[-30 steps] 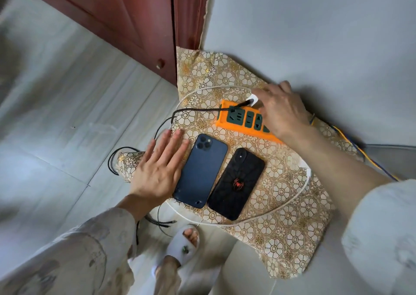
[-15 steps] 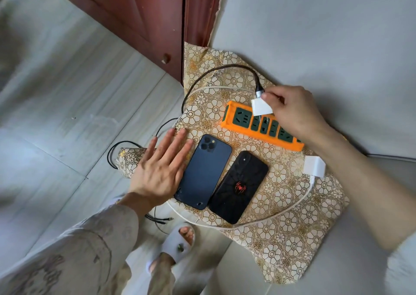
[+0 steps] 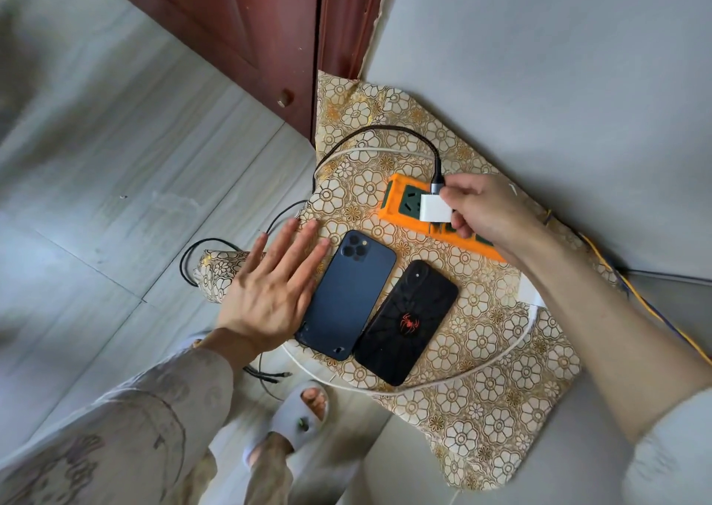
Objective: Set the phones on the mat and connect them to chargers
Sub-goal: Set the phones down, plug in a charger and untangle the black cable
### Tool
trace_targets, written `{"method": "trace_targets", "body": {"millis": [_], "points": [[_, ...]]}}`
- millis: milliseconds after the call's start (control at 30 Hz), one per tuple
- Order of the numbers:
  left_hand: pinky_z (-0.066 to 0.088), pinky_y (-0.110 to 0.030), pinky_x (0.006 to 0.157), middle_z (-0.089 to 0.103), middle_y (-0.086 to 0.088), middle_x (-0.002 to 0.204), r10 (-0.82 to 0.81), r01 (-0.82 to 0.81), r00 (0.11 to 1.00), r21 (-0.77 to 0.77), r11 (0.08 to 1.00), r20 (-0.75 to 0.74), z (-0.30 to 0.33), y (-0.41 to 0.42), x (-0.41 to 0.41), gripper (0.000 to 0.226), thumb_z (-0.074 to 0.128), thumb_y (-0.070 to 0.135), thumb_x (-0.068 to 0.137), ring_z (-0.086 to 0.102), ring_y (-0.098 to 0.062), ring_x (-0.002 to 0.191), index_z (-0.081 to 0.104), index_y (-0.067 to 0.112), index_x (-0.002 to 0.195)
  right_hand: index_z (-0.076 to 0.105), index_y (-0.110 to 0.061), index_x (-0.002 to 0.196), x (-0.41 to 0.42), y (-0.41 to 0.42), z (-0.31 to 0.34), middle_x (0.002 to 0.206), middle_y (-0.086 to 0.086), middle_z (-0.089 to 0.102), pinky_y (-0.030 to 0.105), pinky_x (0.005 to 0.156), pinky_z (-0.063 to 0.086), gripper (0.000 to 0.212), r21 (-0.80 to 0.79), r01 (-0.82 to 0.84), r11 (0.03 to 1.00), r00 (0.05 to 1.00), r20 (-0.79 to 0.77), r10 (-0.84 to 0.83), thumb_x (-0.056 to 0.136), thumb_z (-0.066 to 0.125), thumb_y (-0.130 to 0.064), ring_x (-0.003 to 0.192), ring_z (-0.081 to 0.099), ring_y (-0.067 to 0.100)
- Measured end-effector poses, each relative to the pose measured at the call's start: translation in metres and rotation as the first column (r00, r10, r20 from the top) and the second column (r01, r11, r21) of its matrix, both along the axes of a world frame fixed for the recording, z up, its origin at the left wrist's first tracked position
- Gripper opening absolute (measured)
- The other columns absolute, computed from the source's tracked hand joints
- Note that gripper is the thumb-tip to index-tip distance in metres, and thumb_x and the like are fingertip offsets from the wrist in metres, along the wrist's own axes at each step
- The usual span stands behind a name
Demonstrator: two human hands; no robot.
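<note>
Head view, the only 1 on offer. Centre frame, 2 phones lie face down and side by side on the mat point(image 3: 497, 354): the blue phone point(image 3: 348, 296) to the left, the black phone point(image 3: 408, 321) touching it on the right. Neither has a cable plugged in.

Upper right, the right hand point(image 3: 489, 211) pinches the white charger point(image 3: 435, 208) between thumb and curled fingers, holding it over the orange strip point(image 3: 400, 209). I cannot tell whether its prongs are seated. The black cable point(image 3: 385, 129) arcs from the charger's top toward the upper middle of the frame, then down the mat's left edge.

Left of centre, the left hand point(image 3: 269, 292) lies flat, fingers straight and spread, beside the blue phone and touching its edge.

Handling, as I judge it: the charger is small, light and rigid, best taken by its flat sides and pushed in straight. The cable is limp and will tug sideways. The phones look slick and breakable, so take them by the long edges.

Against half a second ago, the charger has come down from the strip's far edge to over its sockets. Left hand and phones sit just as they did.
</note>
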State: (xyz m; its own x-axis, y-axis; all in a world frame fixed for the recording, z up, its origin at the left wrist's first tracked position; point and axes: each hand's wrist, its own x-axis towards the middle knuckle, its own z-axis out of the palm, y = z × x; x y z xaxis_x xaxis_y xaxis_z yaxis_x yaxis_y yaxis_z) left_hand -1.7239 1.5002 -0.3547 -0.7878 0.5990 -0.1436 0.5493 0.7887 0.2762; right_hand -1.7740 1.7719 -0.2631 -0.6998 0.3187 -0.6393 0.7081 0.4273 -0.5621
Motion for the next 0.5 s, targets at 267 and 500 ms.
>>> {"method": "trace_targets", "body": {"millis": [267, 500], "points": [[0.021, -0.044, 0.115, 0.017, 0.001, 0.154, 0.002, -0.002, 1.0, 0.003, 1.0, -0.005, 0.0, 0.0, 0.0, 0.052, 0.022, 0.033, 0.094, 0.013, -0.022, 0.144, 0.018, 0.025, 0.145, 0.053, -0.019, 0.103, 0.007, -0.01, 0.005, 0.106, -0.002, 0.062, 0.025, 0.073, 0.036, 0.03, 0.451, -0.265, 0.852, 0.942, -0.066, 0.328, 0.079, 0.066, -0.032, 0.09, 0.053, 0.015], [0.02, -0.042, 0.115, 0.021, 0.0, 0.153, 0.005, -0.005, 1.0, -0.007, 1.0, -0.021, 0.001, 0.0, 0.0, 0.051, 0.021, 0.033, 0.094, 0.014, -0.022, 0.143, 0.022, 0.024, 0.144, 0.062, -0.034, 0.097, 0.01, -0.006, 0.013, 0.092, -0.006, 0.069, 0.023, 0.077, 0.056, 0.021, 0.089, -0.097, 0.991, 0.947, -0.298, 0.12, 0.081, 0.066, -0.021, 0.082, 0.068, 0.007]]}}
